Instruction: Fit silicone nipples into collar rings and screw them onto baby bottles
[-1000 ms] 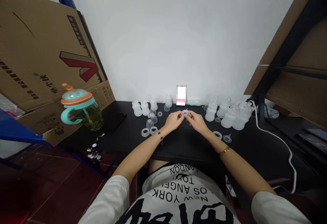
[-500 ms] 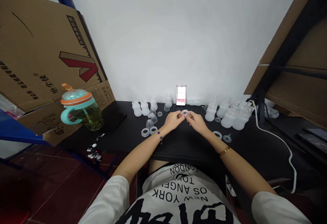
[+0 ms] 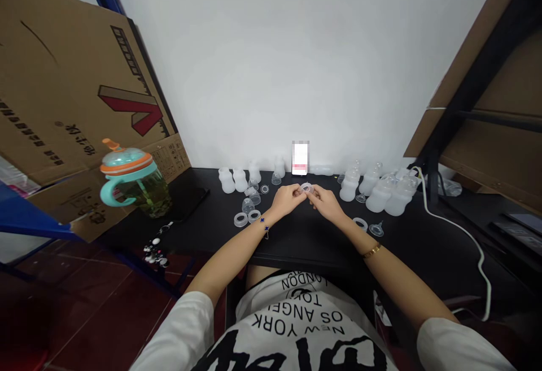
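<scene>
A white wall point(image 3: 271, 66) fills the background, and a large printed cardboard box point(image 3: 63, 77) stands against its left side. Below the wall stretches a black table point(image 3: 296, 241). At its left end is a jug point(image 3: 135, 182) with a teal handle and an orange-banded lid, greenish liquid inside.

Over the middle of the table, the left hand point(image 3: 288, 200) and the right hand point(image 3: 328, 203) meet nearly fingertip to fingertip. To the right of them, frosted bottles topped with clear teats, the nearest one point(image 3: 350, 184) among them, stand in a close group; to the left, topless bottles, one point(image 3: 227, 180) at the outer end, stand in a loose row. A lit phone point(image 3: 300, 159) is propped upright beyond the fingers.

Smaller still are the clear domes point(image 3: 248, 206) left of the hands, and a loose clear teat point(image 3: 376, 228) lying near the right forearm. Two collar rings point(image 3: 241, 219) lie side by side by the left wrist.

Smallest in the grasp is a translucent ring point(image 3: 306, 188), between the two sets of fingertips. Both hands' fingers are drawn in narrow, pinching it from opposite sides, thumbs at its near edge. Its far edge shows past them, toward the phone.
</scene>
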